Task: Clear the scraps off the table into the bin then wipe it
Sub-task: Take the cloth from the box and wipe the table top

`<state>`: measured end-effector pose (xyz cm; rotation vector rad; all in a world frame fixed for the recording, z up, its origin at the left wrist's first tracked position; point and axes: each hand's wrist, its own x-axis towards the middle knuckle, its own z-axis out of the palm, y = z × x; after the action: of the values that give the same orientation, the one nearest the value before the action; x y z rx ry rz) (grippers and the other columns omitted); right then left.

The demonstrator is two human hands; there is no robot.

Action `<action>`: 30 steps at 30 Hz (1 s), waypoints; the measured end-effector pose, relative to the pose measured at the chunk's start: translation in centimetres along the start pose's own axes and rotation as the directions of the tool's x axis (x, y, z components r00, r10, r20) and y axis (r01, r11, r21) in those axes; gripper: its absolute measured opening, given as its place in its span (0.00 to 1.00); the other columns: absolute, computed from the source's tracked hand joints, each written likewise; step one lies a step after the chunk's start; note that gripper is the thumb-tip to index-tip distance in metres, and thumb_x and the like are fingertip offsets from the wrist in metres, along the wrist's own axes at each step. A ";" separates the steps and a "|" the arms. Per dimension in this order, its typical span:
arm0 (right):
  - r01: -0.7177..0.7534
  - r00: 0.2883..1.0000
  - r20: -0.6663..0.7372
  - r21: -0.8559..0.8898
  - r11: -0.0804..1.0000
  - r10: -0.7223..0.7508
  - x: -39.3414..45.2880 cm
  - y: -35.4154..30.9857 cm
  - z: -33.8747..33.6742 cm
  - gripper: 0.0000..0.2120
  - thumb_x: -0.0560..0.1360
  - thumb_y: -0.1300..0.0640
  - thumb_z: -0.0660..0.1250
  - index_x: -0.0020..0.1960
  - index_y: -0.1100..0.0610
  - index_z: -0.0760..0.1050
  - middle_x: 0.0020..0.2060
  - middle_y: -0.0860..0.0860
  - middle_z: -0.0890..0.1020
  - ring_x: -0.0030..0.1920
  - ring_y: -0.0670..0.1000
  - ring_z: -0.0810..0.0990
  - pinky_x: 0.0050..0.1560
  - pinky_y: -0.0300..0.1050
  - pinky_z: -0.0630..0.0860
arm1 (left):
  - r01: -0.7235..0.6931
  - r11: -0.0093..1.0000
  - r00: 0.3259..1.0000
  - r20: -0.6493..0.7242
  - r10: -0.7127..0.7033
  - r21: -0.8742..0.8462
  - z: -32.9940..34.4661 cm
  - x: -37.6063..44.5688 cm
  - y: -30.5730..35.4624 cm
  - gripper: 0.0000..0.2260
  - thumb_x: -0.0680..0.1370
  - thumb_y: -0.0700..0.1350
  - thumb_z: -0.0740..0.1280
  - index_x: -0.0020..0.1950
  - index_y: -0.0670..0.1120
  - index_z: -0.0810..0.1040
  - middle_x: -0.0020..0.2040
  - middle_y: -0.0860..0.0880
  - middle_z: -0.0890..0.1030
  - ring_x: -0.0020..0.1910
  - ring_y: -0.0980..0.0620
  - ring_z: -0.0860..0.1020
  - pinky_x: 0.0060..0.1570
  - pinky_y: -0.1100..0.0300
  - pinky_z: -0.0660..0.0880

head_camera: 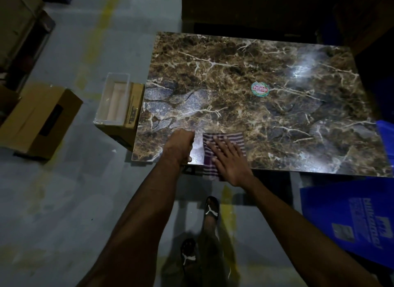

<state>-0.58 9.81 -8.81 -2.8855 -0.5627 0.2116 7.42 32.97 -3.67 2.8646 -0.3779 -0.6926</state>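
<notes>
While the left hand (181, 144) rests curled on the table (245, 77) edge, grip unclear, a striped cloth (215, 145) at 3 o'clock of it is pressed by the flat-fingered right hand (229, 160).

Left hand (181, 145) fingertips curl over near table (277, 107) edge, out of sight; whether it grips anything cannot tell. Striped cloth (221, 150) partly covered by right hand (229, 160); lower end hangs below table edge into shadow. Table's right corner cut by frame edge. Blue bag (358, 218) cut off at right; print too blurred to read. Round sticker (260, 89) lettering too small to read. Objects beyond table's far edge lost in darkness. White tray (114, 99) contents unclear.
</notes>
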 end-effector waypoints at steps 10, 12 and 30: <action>-0.154 0.987 -0.038 0.078 0.985 0.158 6.8 -0.8 -1.2 0.28 0.87 0.42 0.42 0.85 0.46 0.48 0.85 0.51 0.50 0.84 0.57 0.47 0.82 0.61 0.49 | 0.121 0.992 0.992 -0.036 -0.120 0.028 -3.8 1.3 0.2 0.21 0.58 0.58 0.85 0.45 0.52 0.84 0.45 0.47 0.84 0.49 0.44 0.83 0.43 0.55 0.77; 0.008 0.999 -0.038 0.016 1.000 -0.007 4.9 -0.2 -0.8 0.27 0.88 0.44 0.46 0.85 0.47 0.51 0.84 0.51 0.54 0.84 0.57 0.50 0.81 0.61 0.53 | 0.135 0.991 0.985 -0.106 -0.133 0.017 -5.1 2.6 -0.5 0.18 0.65 0.62 0.79 0.47 0.51 0.85 0.47 0.45 0.84 0.51 0.42 0.83 0.43 0.55 0.74; 0.037 0.996 -0.086 0.018 0.999 -0.035 13.1 8.1 -2.9 0.27 0.87 0.45 0.52 0.85 0.44 0.52 0.84 0.47 0.55 0.84 0.54 0.51 0.81 0.60 0.55 | 0.160 0.971 0.789 -0.569 -0.234 -0.177 -2.2 16.8 -0.3 0.16 0.85 0.50 0.57 0.71 0.48 0.71 0.72 0.43 0.70 0.73 0.39 0.66 0.69 0.40 0.63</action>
<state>14.82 6.96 -9.10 -2.8473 -0.5932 0.0872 22.95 28.69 -8.96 2.8293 0.0595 0.1727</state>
